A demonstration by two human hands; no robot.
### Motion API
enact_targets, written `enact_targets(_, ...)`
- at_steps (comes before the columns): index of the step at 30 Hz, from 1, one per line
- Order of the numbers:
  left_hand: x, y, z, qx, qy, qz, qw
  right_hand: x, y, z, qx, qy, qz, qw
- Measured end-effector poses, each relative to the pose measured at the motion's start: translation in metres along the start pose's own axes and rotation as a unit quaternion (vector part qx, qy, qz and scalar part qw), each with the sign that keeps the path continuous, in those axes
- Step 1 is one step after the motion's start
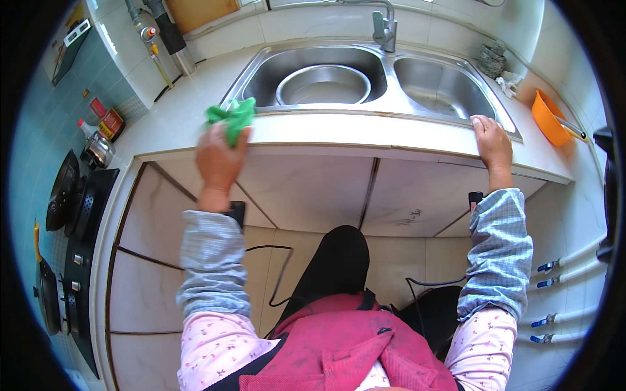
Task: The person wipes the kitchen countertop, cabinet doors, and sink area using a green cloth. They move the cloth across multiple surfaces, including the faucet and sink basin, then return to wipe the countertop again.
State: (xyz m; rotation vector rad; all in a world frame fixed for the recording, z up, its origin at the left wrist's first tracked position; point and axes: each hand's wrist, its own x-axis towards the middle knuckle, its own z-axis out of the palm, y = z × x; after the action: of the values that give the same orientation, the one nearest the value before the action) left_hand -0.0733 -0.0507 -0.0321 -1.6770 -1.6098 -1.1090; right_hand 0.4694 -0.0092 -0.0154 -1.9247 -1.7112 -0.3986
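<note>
My left hand (221, 159) grips a bunched green cloth (237, 119) at the front left corner of the steel sink, over the white countertop (313, 128). Both the hand and the cloth look slightly blurred. On the right, my right hand (491, 141) rests with its fingertips on the front rim of the double-bowl sink (391, 108), near its right corner, and holds nothing. A round metal basin (323, 85) sits in the larger left bowl. Behind the bowls stands a chrome faucet (386, 32).
An orange plastic basin (547, 117) with a handled utensil leans at the right wall, near a stone mortar (491, 59). At left are a gas stove (93, 234) with pans, a metal kettle (100, 149) and bottles. Pipes with blue valves (547, 266) line the lower right wall.
</note>
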Motion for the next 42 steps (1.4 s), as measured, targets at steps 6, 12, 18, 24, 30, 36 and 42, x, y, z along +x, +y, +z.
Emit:
enact_targets(6,-0.014,0.167,0.036,-0.204,-0.048,0.151,0.966,0.004,0.007,0.002,0.001,-0.015,-0.010,1.000)
enact_targets(12,-0.013,0.227,0.039,-0.229,-0.039,0.183,0.955,0.003,0.011,-0.002,0.031,-0.019,-0.015,0.999)
enact_targets(18,-0.007,0.056,0.039,-0.128,0.052,0.103,0.985,0.001,0.013,-0.001,0.037,-0.011,-0.010,0.999)
enact_targets(24,0.012,-0.119,0.005,0.048,0.040,-0.093,0.994,0.003,0.012,0.000,0.049,-0.003,-0.031,0.998)
enact_targets(30,0.006,-0.076,0.014,0.067,0.026,-0.053,0.996,-0.001,0.004,-0.003,0.010,-0.004,-0.008,1.000)
enact_targets(36,-0.009,0.075,0.035,-0.016,0.059,0.034,0.998,-0.004,-0.003,-0.005,-0.002,0.000,0.006,1.000)
enact_targets(42,-0.012,0.211,0.033,-0.113,-0.069,0.135,0.982,-0.006,-0.010,-0.010,0.040,0.021,0.008,0.999)
